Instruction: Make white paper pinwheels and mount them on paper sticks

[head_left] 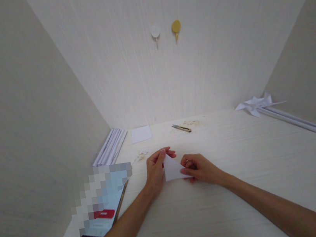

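Between my hands is a white sheet of paper (171,170), folded into a triangle and held just above the table. My left hand (156,169) pinches its upper corner between thumb and fingers. At the lower right corner, my right hand (198,168) grips the paper with thumb and curled fingers. Beyond them lies a pair of thread snips (181,128). A flat white paper square (141,134) rests near the back wall, to the left of the snips.
Rolled white paper sticks (110,146) lie at the left wall. A phone or tablet (105,204), partly blurred out, stands beside my left forearm. Small scraps (141,155) lie nearby. A paper pinwheel (254,105) on paper sticks (293,119) sits at right. Two hooks (176,26) hang on the wall.
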A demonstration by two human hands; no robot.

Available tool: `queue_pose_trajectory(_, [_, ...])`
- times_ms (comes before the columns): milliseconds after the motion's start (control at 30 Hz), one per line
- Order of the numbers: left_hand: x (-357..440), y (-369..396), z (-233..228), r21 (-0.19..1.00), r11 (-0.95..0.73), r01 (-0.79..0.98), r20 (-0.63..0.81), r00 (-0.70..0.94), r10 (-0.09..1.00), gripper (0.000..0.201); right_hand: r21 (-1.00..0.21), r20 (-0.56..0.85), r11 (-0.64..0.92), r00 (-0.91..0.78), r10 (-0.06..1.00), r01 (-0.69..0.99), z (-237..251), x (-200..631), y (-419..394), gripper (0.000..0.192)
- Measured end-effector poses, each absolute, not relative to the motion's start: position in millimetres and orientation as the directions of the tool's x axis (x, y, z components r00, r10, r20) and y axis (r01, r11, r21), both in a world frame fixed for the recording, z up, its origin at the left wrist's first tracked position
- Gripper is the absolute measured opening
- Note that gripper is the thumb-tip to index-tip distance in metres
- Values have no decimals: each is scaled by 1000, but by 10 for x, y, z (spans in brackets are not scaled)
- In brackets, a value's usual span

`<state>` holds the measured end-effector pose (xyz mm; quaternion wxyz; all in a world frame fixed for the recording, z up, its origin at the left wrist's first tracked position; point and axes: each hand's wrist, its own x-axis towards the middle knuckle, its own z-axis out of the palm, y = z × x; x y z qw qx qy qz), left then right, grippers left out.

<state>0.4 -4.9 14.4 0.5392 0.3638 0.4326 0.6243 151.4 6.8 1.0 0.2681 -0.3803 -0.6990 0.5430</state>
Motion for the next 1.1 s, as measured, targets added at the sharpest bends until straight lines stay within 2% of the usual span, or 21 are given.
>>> queue_pose_trajectory(467, [6, -65, 132, 946, -72, -317, 4, -211, 977, 24, -969, -35, 110, -567, 823, 220, 21, 1510, 69, 18])
queue_pose_trajectory(733, [17, -38, 107, 952, -42, -302, -51, -293, 955, 24, -983, -61, 47, -552, 832, 180, 53, 1453, 41, 16])
queue_pose_trajectory(967, [-17, 1, 131, 898, 48, -437, -155, -212, 965, 28, -991, -51, 24, -529, 847, 135, 95, 1408, 11, 19])
queue_pose_trajectory(1100, [-27, 5, 117, 913, 47, -406, -123, -165, 979, 31, -990, -44, 24, -474, 879, 136, 69, 1392, -3, 17])
